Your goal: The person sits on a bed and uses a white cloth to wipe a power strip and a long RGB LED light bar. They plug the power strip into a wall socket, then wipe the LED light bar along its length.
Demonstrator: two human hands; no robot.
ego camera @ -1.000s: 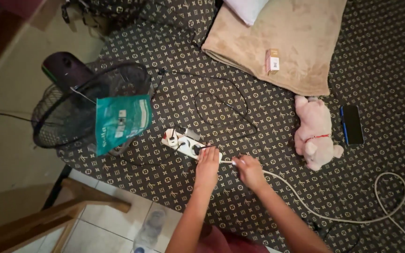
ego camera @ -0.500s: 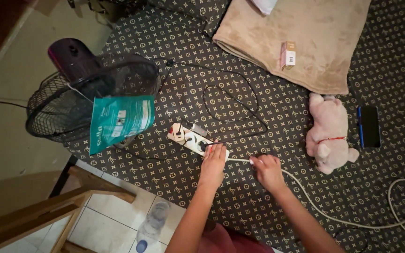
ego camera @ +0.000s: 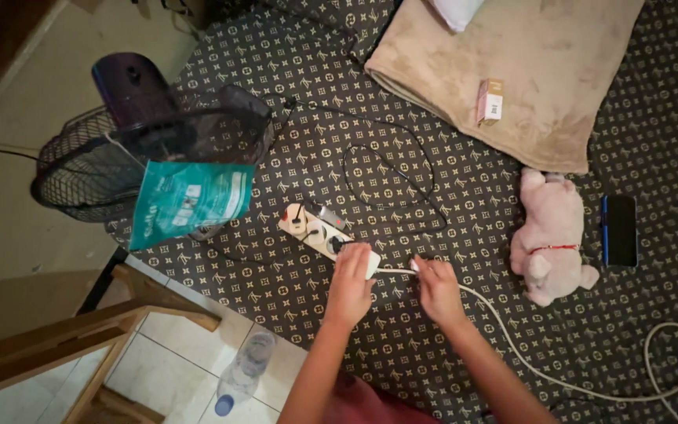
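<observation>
Left hand point(ego camera: 351, 283) lies on the near end of the white power strip point(ego camera: 319, 233), fingers curled over it. Right hand point(ego camera: 435, 289) pinches the white cable point(ego camera: 512, 334) just beside, on patterned bedding point(ego camera: 402, 118).

An electric fan point(ego camera: 151, 149) stands at upper left with a teal bag point(ego camera: 190, 200) against its cage. A beige blanket point(ego camera: 527, 71) at top bears a small box point(ego camera: 490, 100). At right lie a pink plush toy point(ego camera: 549, 235) and a dark phone point(ego camera: 620, 230). A plastic bottle point(ego camera: 243, 371) lies at bottom.
</observation>
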